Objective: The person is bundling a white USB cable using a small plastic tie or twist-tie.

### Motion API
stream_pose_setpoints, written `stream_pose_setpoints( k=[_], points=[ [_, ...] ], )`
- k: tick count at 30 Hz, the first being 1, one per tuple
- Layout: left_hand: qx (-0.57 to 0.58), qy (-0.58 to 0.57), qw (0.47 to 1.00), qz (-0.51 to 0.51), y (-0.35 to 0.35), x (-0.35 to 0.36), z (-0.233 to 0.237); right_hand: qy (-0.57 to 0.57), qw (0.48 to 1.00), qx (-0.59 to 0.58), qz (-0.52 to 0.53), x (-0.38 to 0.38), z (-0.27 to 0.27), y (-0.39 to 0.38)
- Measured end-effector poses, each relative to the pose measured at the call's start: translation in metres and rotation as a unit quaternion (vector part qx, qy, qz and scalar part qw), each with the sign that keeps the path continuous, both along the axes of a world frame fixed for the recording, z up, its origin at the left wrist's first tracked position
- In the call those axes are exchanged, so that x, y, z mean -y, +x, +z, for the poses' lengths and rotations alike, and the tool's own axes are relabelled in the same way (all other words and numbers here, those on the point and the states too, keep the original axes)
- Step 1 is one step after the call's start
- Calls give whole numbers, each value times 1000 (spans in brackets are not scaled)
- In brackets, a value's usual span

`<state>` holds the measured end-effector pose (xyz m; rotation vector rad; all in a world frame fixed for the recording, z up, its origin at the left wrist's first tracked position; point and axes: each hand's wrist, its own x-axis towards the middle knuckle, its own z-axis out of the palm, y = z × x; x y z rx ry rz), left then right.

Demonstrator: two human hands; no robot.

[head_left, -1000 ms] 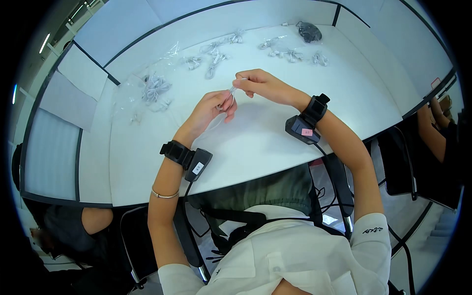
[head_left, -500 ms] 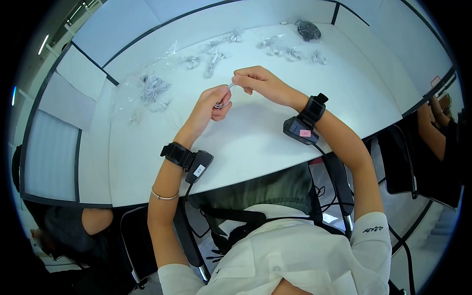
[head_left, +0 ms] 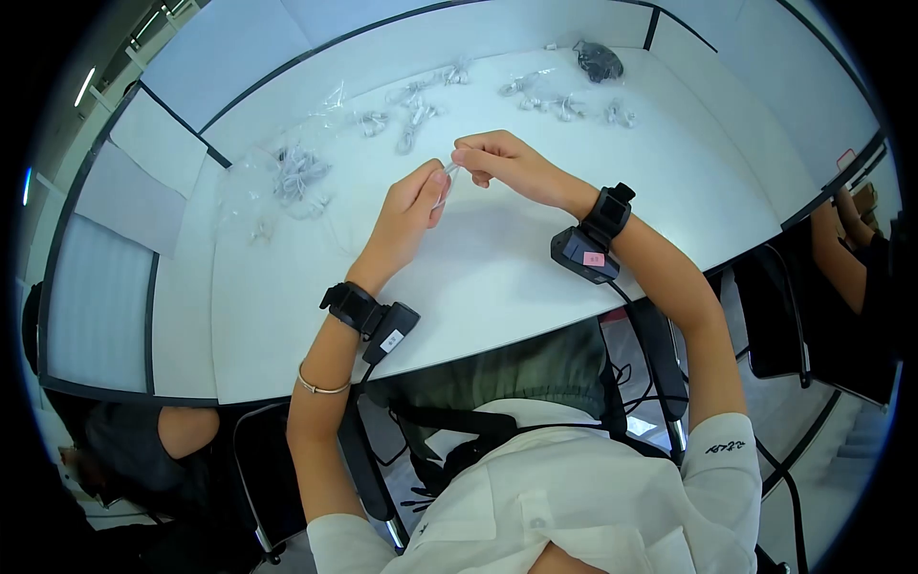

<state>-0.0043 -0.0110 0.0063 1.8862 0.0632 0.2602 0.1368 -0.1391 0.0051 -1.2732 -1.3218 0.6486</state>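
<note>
Between my two hands, above the middle of the white table, is a thin white cable, partly hidden by the fingers. My left hand is closed around the cable, its back turned up toward me. Thumb and forefinger of my right hand pinch the cable near its upper end, close to my left fingertips. What sits at that end is too small to make out.
A loose pile of white cables lies at the left beside clear plastic bags. Several bundled white cables are spread toward the back. A black bag stands by the rear panel. Low partitions edge the table; people sit on both sides.
My left hand has rotated, its back now facing up, and moved slightly up toward my right hand. The cable coil is now more hidden. My right hand is almost still.
</note>
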Motion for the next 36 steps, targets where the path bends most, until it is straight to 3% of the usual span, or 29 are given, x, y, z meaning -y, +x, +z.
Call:
stream_pose_setpoints(
  k=[9,12,15,21,24,27,30,33,36],
  points=[
    [-14,5,1000,6,1,-1,-7,-19,999,42,-13,1,1,2],
    [-66,-43,996,-34,1,-5,-5,-38,996,75,-21,2,0,4],
    [20,1,998,-53,7,-5,-14,-27,998,51,-1,5,5,-1],
    [31,-32,999,-25,6,-11,-14,-9,998,55,10,3,1,-4],
    [111,110,987,28,7,-3,-11,-56,995,84,-15,0,-6,5],
    [213,328,919,56,11,-7,-11,-45,996,75,-22,1,-4,1],
    [148,301,941,36,6,-4,-6,-57,996,64,-21,1,-3,0],
    [37,164,986,4,3,1,-7,-37,999,10,11,-1,-6,-7],
    [44,198,979,14,4,-5,-12,-54,998,24,8,-3,-8,-8]
  ],
)
